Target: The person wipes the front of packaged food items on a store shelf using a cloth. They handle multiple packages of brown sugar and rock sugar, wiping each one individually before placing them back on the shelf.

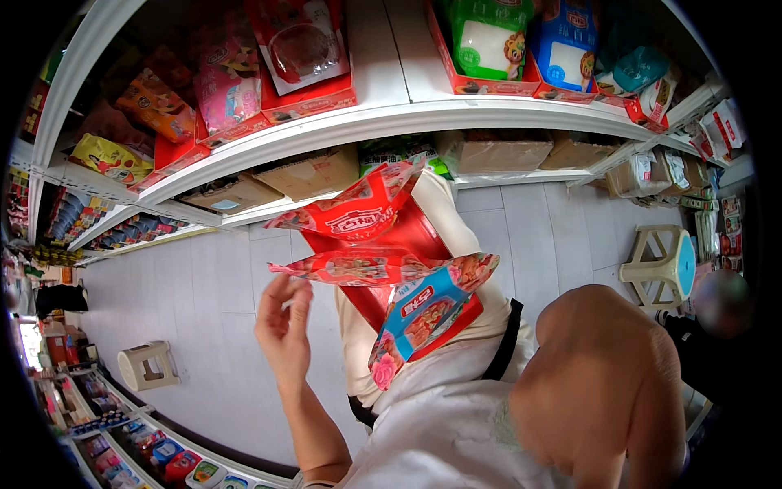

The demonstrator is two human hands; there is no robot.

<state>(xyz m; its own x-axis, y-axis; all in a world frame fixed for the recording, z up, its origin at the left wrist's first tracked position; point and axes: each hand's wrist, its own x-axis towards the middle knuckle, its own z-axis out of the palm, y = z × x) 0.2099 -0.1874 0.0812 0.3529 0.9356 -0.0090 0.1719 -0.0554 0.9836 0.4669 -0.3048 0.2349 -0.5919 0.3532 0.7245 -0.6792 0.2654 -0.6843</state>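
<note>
A red display box (pixel 431 229) lies across the person's lap, with pouches standing in it. A red printed pouch (pixel 360 211) leans at the far end. In the middle is another red pouch (pixel 354 266), seen mostly along its top edge. Closest to the body is a blue and red pouch (pixel 421 308) with a flower print. My left hand (pixel 284 324) is just below the left corner of the middle pouch, fingers loosely curled and thumb apart. Large and blurred, my right hand (pixel 599 373) is raised close to the camera; its fingertips are not clearly seen.
Ahead runs a white shelf (pixel 379 122) bearing bagged goods in red boxes. Cardboard cartons (pixel 504 153) sit on its lower level. Plastic stools stand left (pixel 146 365) and right (pixel 663 266) on the tiled floor. A person (pixel 702 348) is at the right edge.
</note>
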